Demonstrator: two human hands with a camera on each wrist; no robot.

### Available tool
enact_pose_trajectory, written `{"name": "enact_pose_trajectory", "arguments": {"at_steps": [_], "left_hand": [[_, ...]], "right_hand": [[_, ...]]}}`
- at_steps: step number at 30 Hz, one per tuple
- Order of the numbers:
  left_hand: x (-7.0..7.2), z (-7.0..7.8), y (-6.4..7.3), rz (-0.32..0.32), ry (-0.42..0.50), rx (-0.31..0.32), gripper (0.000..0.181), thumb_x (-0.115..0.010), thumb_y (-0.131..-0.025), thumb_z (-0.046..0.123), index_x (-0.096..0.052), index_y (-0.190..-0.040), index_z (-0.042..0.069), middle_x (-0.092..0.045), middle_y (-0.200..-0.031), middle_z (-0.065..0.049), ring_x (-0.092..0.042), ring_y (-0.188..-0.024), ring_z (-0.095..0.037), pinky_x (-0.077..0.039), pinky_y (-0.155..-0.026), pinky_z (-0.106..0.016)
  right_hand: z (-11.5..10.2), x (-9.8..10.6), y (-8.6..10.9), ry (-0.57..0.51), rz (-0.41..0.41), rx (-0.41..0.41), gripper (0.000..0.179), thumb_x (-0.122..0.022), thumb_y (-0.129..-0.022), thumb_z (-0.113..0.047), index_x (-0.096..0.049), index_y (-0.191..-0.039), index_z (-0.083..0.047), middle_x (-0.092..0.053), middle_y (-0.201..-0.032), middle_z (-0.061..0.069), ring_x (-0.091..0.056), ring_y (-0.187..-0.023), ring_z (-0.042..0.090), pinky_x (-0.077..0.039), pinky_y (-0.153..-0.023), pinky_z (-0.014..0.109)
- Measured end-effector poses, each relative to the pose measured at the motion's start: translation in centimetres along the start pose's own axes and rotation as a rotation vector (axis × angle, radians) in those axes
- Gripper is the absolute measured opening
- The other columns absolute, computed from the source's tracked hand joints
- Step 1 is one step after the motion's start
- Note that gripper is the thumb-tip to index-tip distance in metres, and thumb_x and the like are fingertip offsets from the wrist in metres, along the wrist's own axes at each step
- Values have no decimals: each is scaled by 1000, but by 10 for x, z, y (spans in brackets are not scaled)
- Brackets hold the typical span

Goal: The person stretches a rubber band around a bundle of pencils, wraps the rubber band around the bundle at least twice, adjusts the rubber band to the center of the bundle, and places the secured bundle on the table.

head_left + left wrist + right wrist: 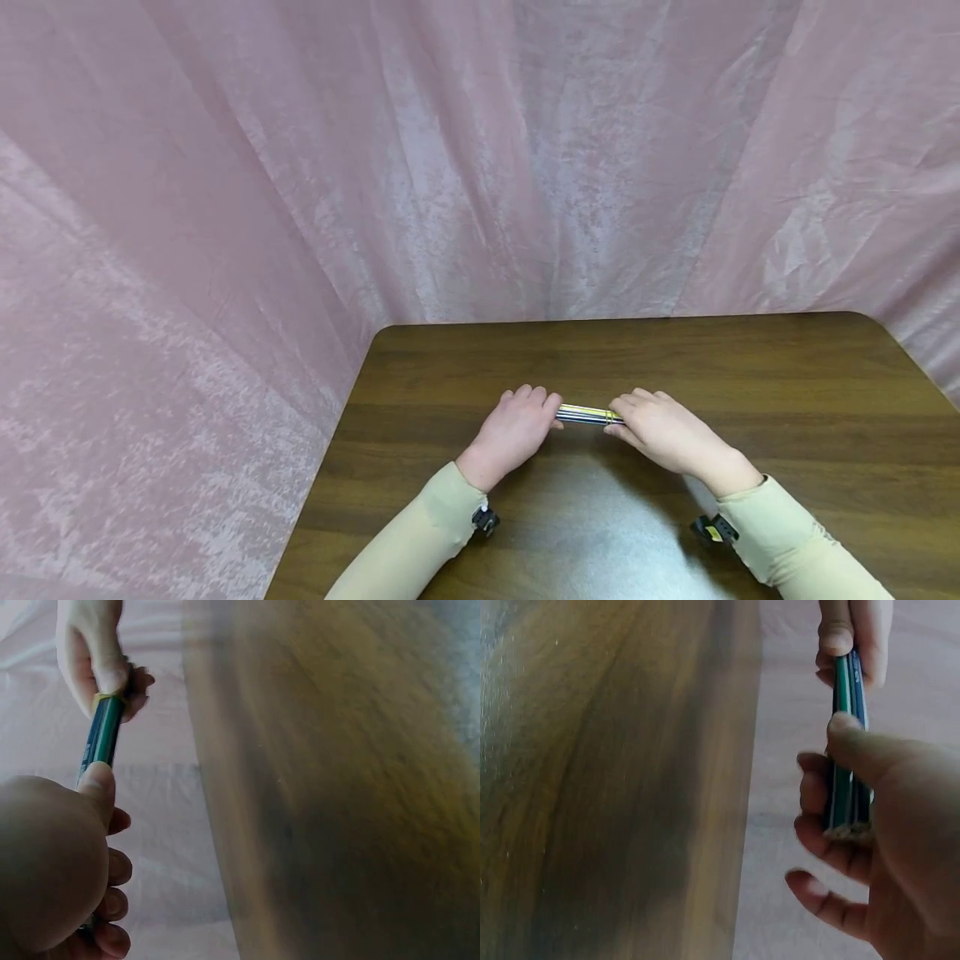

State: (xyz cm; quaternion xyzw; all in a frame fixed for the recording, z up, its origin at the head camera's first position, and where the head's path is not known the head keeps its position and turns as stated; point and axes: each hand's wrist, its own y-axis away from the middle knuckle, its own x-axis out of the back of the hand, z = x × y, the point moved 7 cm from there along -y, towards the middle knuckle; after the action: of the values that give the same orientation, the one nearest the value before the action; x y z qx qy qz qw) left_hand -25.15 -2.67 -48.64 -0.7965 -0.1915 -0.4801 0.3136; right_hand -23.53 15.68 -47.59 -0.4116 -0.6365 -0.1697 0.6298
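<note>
A bundle of pencils (pixel 583 414), striped green, dark blue and white, is held up level between both hands. My left hand (pixel 517 429) grips its left part, thumb along the near side. At the other end my right hand (pixel 667 432) holds the bundle between thumb and fingers. A thin yellow band (pixel 609 417) goes round the pencils beside the right fingertips. The right wrist view shows the pencils' flat cut ends (pixel 847 831) sticking out below the right thumb, with the outer fingers spread away. Palms hide much of the bundle's left end.
Below the hands lies a brown wooden table (pixel 450 358) with rounded far corners. Pink velvety curtains (pixel 465 167) hang behind it and along its left side. Each sleeve cuff carries a small black wrist camera (pixel 486 520).
</note>
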Motion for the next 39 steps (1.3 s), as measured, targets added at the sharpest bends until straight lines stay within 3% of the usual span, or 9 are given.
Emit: {"name": "enact_pose_trajectory", "arguments": {"at_steps": [8,15,19,21,24,29,32,36,39], "left_hand": [[0,6,1,6,-21,-46,35,-65,-103,51,-63,-108,16,-63,-89,2,-58,-76,-17,-45,-61,-29],[-2,10,1,-29,59,-99,34,-62,-106,49,-62,-111,15,-65,-94,3,-60,-78,-14,-49,-62,-27],[-4,3,5,-39,58,-62,35,-64,-104,50,-63,-106,16,-66,-91,4,-62,-78,-14,-50,-63,-27],[-4,4,5,-29,53,-66,35,-65,-103,50,-62,-105,15,-66,-90,4,-60,-76,-14,-49,-62,-27],[-2,8,4,-12,21,-74,37,-63,-104,52,-62,-106,15,-64,-88,4,-57,-74,-14,-47,-61,-27],[0,16,3,12,-59,-89,39,-56,-105,56,-62,-105,17,-64,-89,4,-57,-75,-14,-47,-62,-28],[-1,19,4,13,-41,-110,40,-54,-105,56,-62,-107,17,-64,-93,5,-58,-78,-13,-47,-64,-27],[-1,11,9,14,-26,-82,40,-59,-103,57,-63,-109,17,-64,-93,5,-58,-80,-14,-47,-66,-27],[1,6,12,24,-33,-70,41,-61,-101,57,-64,-108,16,-64,-92,5,-58,-79,-14,-48,-67,-27]], "right_hand": [[-4,-12,1,-27,-37,16,15,-72,-104,-31,-68,-105,-17,-63,-93,-10,-61,-89,14,-51,-80,43],[-5,-10,3,-87,9,45,32,-73,-102,-35,-72,-123,-11,-73,-110,-5,-67,-100,18,-54,-90,46],[1,-4,7,-83,39,8,19,-75,-101,-34,-75,-112,-18,-71,-101,-14,-65,-94,12,-54,-84,44],[-2,-5,6,-64,28,33,12,-73,-103,-34,-71,-99,-23,-62,-89,-18,-59,-85,9,-51,-77,40],[-10,-10,1,-56,14,72,19,-69,-106,-32,-61,-91,-24,-50,-82,-18,-51,-79,8,-48,-73,38],[-20,-16,-5,-84,11,84,18,-67,-107,-32,-59,-94,-23,-48,-83,-17,-51,-80,9,-49,-77,39],[-23,-19,-7,-122,-16,84,15,-65,-108,-35,-64,-100,-22,-54,-88,-17,-54,-85,8,-50,-82,40],[-14,-16,-3,-146,-31,8,18,-70,-105,-38,-71,-109,-21,-62,-97,-18,-58,-91,7,-51,-83,42],[-11,-15,-1,-134,-48,-7,16,-70,-105,-38,-70,-103,-23,-60,-92,-19,-58,-87,7,-51,-81,41]]}}
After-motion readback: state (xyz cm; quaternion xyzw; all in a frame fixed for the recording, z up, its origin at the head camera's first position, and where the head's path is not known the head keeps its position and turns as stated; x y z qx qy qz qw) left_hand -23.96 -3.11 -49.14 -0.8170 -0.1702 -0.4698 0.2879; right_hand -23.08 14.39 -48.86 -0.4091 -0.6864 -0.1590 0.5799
